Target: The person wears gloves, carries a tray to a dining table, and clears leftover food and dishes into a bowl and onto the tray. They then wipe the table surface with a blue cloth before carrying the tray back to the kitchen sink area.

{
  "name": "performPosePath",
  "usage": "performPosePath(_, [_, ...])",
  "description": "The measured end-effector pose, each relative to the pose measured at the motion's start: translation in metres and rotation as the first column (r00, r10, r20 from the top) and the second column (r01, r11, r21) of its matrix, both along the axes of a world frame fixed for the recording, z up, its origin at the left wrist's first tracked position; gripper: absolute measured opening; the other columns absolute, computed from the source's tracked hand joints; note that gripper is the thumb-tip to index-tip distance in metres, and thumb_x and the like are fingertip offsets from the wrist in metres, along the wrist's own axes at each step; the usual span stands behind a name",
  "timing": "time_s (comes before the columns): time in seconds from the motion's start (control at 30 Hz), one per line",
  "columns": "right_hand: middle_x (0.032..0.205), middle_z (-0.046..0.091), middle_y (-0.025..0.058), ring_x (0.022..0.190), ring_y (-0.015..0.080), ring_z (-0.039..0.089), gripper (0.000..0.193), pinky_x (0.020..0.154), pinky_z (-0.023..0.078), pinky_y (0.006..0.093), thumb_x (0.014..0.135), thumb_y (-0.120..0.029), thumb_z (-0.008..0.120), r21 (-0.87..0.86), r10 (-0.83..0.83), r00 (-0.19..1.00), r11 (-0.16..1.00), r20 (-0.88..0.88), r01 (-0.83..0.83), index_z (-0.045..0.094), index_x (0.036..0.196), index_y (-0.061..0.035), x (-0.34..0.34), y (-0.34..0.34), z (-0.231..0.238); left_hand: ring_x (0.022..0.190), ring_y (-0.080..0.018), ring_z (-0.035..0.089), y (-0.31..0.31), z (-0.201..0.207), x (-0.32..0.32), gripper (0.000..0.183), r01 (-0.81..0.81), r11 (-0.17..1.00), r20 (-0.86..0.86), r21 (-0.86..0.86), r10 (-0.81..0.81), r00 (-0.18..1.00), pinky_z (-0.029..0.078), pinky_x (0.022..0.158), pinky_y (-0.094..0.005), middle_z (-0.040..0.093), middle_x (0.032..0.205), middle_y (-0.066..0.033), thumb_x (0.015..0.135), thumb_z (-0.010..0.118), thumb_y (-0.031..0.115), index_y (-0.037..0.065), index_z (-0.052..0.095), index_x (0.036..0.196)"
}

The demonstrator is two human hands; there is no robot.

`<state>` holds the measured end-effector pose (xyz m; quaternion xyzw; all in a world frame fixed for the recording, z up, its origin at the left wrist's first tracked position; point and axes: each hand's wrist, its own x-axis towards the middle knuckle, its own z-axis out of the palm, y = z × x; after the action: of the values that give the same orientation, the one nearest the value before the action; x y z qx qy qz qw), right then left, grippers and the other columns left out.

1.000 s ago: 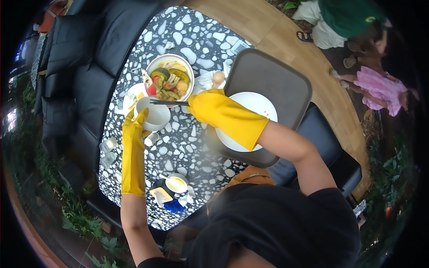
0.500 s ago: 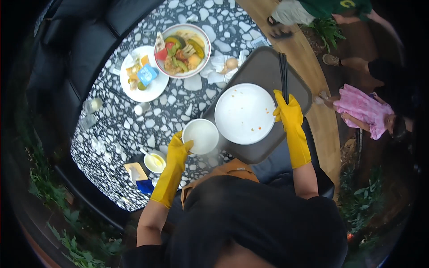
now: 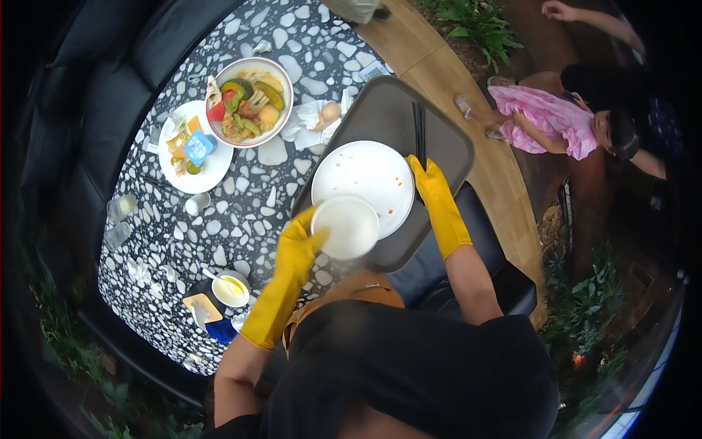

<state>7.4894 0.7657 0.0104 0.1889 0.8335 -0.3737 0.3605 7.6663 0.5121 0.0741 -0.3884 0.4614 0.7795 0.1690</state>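
White bowl (image 3: 346,227) is in the left hand (image 3: 296,238), just to the right of its fingers, and looks a bit blurry. That hand wears a yellow glove, and its thumb and fingers pinch the bowl's side. The right hand (image 3: 433,183) has a yellow glove too, and its fingers are closed around black chopsticks (image 3: 419,135), which point away from the person. Between the two hands is a big white plate (image 3: 365,172) with little orange crumbs on it. The small bowl covers part of the plate from above, but I cannot tell if they touch. The plate is on a brown tray (image 3: 387,102), which reaches out past the right hand. Ahead of the left hand, a bit to its left, a red-rimmed bowl (image 3: 291,102) is full of colorful food. Next to it, farther left, a plate of scraps (image 3: 210,173) holds a blue packet (image 3: 199,148). Beyond the left hand, near the tray, a round, light brown thing (image 3: 331,112) lies by crumpled paper (image 3: 306,124). Nearer the person, to the left of that hand, is a little bowl with yellow stuff (image 3: 230,291). Far off to its left are two clear cups (image 3: 119,222). Well past the right hand is a person in pink (image 3: 541,121).
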Motion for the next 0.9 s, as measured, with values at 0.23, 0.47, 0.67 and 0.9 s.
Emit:
performPosePath(0.23, [0.083, 0.067, 0.0109, 0.071, 0.0197, 0.061, 0.053, 0.070, 0.051, 0.0312, 0.096, -0.046, 0.062, 0.070, -0.042, 0.997, 0.996, -0.058, 0.046, 0.063, 0.106, 0.0063, 0.034, 0.008, -0.033, 0.101, -0.0167, 0.065, -0.022, -0.037, -0.139, 0.052, 0.146, 0.941, -0.160, -0.306, -0.202, 0.966, 0.051, 0.083, -0.0260, 0.067, 0.120, -0.0145, 0.087, 0.066, 0.003, 0.002, 0.055, 0.137])
performPosePath(0.47, [0.108, 0.069, 0.0195, 0.090, 0.0227, 0.067, 0.042, 0.079, 0.055, 0.0319, 0.104, -0.031, 0.051, -0.470, -0.506, 0.848, 0.717, 0.156, 0.514, 0.058, 0.119, 0.0083, 0.066, -0.006, -0.009, 0.086, -0.0251, 0.067, 0.030, -0.122, -0.180, 0.041, 0.280, 0.681, 0.035, -0.677, -0.351, 0.936, 0.051, 0.080, -0.0355, 0.070, 0.092, -0.0118, 0.079, 0.078, 0.021, 0.008, 0.068, 0.117])
performPosePath(0.67, [0.113, 0.068, 0.0228, 0.096, 0.0286, 0.069, 0.047, 0.085, 0.057, 0.0380, 0.105, -0.034, 0.048, -0.461, -0.471, 0.879, 0.765, 0.077, 0.450, 0.058, 0.121, 0.0095, 0.065, 0.013, -0.010, 0.108, -0.0362, 0.065, 0.054, -0.109, -0.171, 0.056, 0.166, 0.666, -0.040, -0.727, -0.283, 0.958, 0.049, 0.094, -0.0385, 0.067, 0.117, -0.0226, 0.084, 0.076, 0.025, 0.002, 0.059, 0.132])
performPosePath(0.9, [0.077, 0.069, 0.0082, 0.058, 0.0095, 0.057, 0.038, 0.055, 0.047, 0.0225, 0.104, -0.035, 0.051, -0.210, -0.526, 0.765, 0.850, -0.372, 0.483, 0.066, 0.118, -0.0029, 0.040, 0.001, 0.035, 0.078, -0.0228, 0.068, -0.143, -0.031, -0.056, 0.032, -0.203, 0.259, -0.115, -0.944, 0.316, 0.942, 0.054, 0.072, -0.0343, 0.072, 0.093, -0.0141, 0.095, 0.062, 0.025, 0.002, 0.065, 0.118])
